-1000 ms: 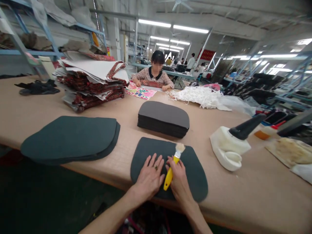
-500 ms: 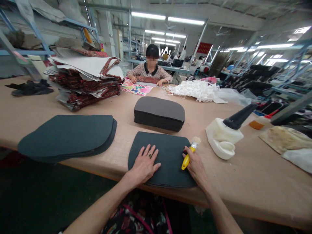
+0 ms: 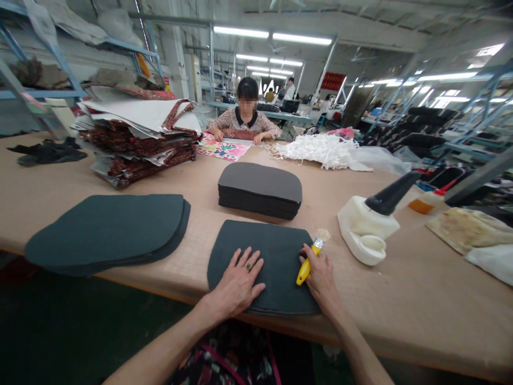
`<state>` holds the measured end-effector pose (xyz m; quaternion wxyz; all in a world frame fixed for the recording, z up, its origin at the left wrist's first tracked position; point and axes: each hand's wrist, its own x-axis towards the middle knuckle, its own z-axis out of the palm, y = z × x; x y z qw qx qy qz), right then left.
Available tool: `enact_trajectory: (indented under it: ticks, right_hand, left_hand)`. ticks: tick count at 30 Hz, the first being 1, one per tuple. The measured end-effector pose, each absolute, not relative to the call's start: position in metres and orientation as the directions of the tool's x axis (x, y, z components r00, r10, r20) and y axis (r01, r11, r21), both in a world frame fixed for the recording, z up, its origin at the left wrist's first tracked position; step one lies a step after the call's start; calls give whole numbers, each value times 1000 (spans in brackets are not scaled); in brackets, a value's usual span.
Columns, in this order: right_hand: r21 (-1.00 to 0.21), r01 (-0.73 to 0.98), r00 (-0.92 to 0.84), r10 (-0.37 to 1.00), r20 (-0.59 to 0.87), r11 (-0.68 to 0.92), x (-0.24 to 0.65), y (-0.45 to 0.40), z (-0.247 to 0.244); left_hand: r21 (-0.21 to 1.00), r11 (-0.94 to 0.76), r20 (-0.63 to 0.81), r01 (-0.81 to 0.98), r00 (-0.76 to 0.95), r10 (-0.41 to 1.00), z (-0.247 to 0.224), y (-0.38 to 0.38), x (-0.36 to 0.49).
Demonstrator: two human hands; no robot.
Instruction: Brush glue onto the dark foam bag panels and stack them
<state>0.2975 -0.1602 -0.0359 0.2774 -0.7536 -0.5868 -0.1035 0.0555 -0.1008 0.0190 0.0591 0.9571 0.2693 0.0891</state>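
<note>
You can read no lettering here. Far back, right of centre, a red rectangular banner (image 3: 332,82) carries pale marks too small for you to make out.

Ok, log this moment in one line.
left hand: spread on dark-green rounded panel | right hand: holding yellow-handled pale-bristled brush

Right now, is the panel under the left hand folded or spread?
Spread: the dark panel lies flat under the left hand, no folds visible.
</note>
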Motion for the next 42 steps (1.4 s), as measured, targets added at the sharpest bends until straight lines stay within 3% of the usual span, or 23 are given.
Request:
enact_trajectory:
  ticks: [5,10,16,19,24,25,27,30,32,35,37,42]
  right_hand:
    - [-295,953,216,836,505,-68,270,-156,-26]
    - [-290,957,172,856,487,-27,255,-149,-31]
    - [-303,953,189,754,629,14,259,-141,-53]
    - [-388,919,241,681,691,68,260,-135,-51]
    - [-621,782,532,570,626,-47,279,-141,11]
    - [-646,761,561,560,609,-61,286,-142,30]
    - [-743,667,633,570,523,-59,302,-141,67]
    - [-920,384,706,616,350,83,327,-129,113]
    - [-949,231,732,605,315,215,345,-127,133]
    - [-924,146,803,503,319,353,379,-147,145]
    - [-932,189,862,401,309,311,403,-174,139]
    - [-971,236,932,292,216,-36,445,-229,91]
  left_hand:
    - [182,-830,169,527,815,554,15,-122,79]
    - [110,-819,184,564,798,574,7,-117,67]
    - [-31,-558,358,829,531,768,-11,-75,3]
    - [69,-423,515,904,331,791,5,-38,-12]
    - [496,-370,701,786,-110,705,88,34,6]
    - [523,-366,703,770,-147,696,103,45,19]
    - [468,-433,722,771,-50,690,121,60,51]
    - [287,-640,697,713,303,650,119,70,106]
    - [199,-737,626,646,494,603,105,71,132]
    - [143,-809,528,570,648,549,83,76,147]
    - [133,-831,497,539,689,527,75,86,147]
    - [44,-832,473,553,722,505,68,109,155]
